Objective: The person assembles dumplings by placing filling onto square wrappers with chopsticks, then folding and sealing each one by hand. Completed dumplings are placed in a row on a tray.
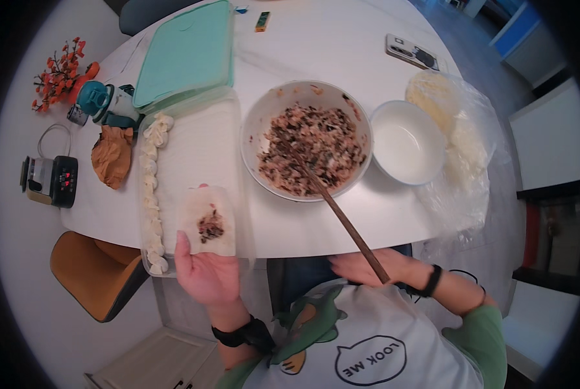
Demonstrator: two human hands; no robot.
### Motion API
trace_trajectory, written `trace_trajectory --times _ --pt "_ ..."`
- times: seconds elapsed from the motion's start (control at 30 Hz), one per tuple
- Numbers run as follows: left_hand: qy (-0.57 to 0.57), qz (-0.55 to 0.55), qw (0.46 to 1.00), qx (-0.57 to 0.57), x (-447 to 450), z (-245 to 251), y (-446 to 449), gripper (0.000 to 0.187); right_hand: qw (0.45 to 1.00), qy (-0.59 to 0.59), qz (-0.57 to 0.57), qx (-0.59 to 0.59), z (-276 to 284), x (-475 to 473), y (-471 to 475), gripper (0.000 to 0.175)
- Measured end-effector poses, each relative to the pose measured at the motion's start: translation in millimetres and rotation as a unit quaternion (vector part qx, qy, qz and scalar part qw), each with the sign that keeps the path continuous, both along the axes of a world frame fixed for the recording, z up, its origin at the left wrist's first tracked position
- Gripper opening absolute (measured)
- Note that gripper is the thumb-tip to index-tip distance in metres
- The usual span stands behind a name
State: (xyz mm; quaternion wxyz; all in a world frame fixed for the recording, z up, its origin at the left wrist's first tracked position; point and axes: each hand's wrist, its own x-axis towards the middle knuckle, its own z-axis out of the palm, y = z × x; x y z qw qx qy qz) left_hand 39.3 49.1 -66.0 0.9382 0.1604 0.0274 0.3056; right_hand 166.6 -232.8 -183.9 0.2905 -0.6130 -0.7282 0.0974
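Note:
On my left hand [211, 277], palm up, lies a pale dough wrapper [222, 199] with a small heap of minced filling [211, 226] on it. The hand is over the near part of a clear plastic container [202, 121], where a row of folded dumplings [151, 194] runs along the left side. My right hand [372, 266] is low at the table's edge, its fingers partly blurred, below a large white bowl [305, 198] of minced filling. Wooden chopsticks [343, 219] lean out of this bowl, their ends in front of my right hand. Whether that hand touches them I cannot tell.
A small white bowl [407, 143] stands right of the large one, beside a plastic bag [465, 160] with stacked wrappers. Behind are a teal lid [185, 53] and a phone [411, 52]. Crumpled brown paper [112, 156], a teal-lidded bottle [106, 102] and an electric appliance [51, 180] stand left.

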Motion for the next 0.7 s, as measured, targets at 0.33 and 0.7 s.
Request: trace_trajectory --times 0.33,0.7 --pt "-0.005 0.065 0.998 -0.002 -52 19 0 0.049 0.97 0.026 -0.24 -0.032 -100 30 23 0.026" --pt "-0.049 0.018 0.999 0.01 -79 17 -36 0.049 0.903 0.197 -0.304 -0.233 -51 21 -66 0.032"
